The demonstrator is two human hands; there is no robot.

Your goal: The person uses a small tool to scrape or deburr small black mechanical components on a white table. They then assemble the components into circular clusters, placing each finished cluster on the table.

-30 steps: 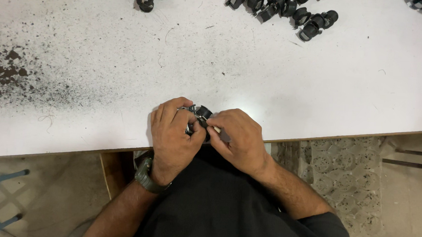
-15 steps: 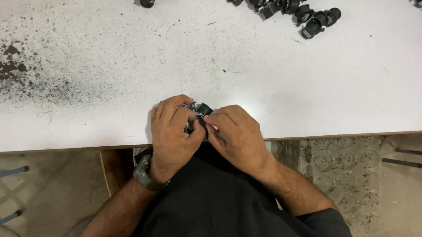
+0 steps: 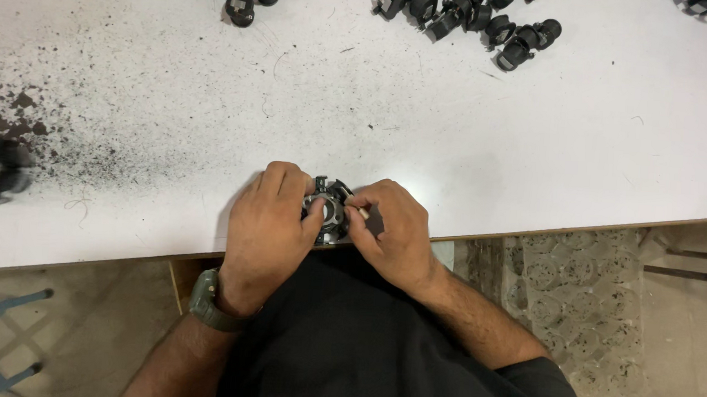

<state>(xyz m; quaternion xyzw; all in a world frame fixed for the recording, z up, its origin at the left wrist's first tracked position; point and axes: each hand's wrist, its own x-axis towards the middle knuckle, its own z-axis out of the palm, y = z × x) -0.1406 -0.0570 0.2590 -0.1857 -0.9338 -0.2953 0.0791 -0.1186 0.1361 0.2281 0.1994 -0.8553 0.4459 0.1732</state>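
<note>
My left hand (image 3: 268, 224) and right hand (image 3: 391, 232) together grasp a round black part (image 3: 328, 213) at the white table's (image 3: 536, 152) near edge. More black parts (image 3: 471, 16) lie at the table's far side.

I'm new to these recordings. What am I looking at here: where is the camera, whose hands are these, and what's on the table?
The camera sits on a person's head and looks down, so both hands are their own. The left hand, with a wristwatch, and the right hand together hold a small round black part at the near edge of a white table. More black parts lie in clusters along the far edge, and dark specks dirty the left side.
</note>
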